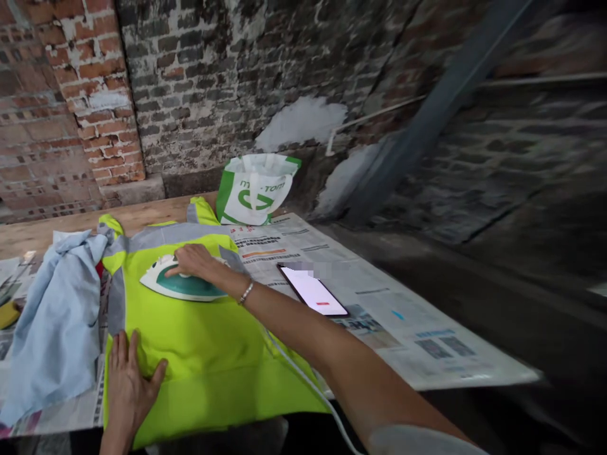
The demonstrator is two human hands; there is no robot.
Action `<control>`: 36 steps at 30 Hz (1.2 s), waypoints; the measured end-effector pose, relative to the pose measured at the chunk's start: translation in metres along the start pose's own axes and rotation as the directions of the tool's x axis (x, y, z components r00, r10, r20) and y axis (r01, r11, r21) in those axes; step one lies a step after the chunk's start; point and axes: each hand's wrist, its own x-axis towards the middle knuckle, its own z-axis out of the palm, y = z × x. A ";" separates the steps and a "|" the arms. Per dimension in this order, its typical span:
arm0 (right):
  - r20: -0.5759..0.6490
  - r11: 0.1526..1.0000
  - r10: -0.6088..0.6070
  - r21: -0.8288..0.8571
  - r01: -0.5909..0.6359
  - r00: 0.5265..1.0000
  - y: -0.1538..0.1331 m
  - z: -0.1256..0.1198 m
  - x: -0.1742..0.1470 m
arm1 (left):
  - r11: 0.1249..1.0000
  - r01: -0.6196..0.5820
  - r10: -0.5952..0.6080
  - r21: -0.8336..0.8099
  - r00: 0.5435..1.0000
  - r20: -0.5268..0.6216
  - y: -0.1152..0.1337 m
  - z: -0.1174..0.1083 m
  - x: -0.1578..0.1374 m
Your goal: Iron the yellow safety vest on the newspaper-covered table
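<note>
A bright yellow-green garment with grey bands lies spread over the table. On its upper part rests a white and teal clothes iron, its tip pointing left. My right hand is wrapped round the iron's handle from above, and part of the handle is hidden under the fingers. A bracelet circles that wrist. My left hand lies flat on the garment's lower left edge, fingers stretched and thumb apart. From the iron's side a white cord runs under my right forearm toward the table's front edge.
Left of the garment lies a crumpled light blue cloth. A phone or tablet with a lit screen rests on newspaper at right. Behind stands a white and green bag, before a brick wall. A yellow object is at far left.
</note>
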 end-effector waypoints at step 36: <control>0.180 0.968 -0.251 0.077 0.241 0.951 -0.011 -0.008 -0.080 | 0.992 0.014 -0.016 0.125 1.000 0.016 0.011 -0.007 -0.009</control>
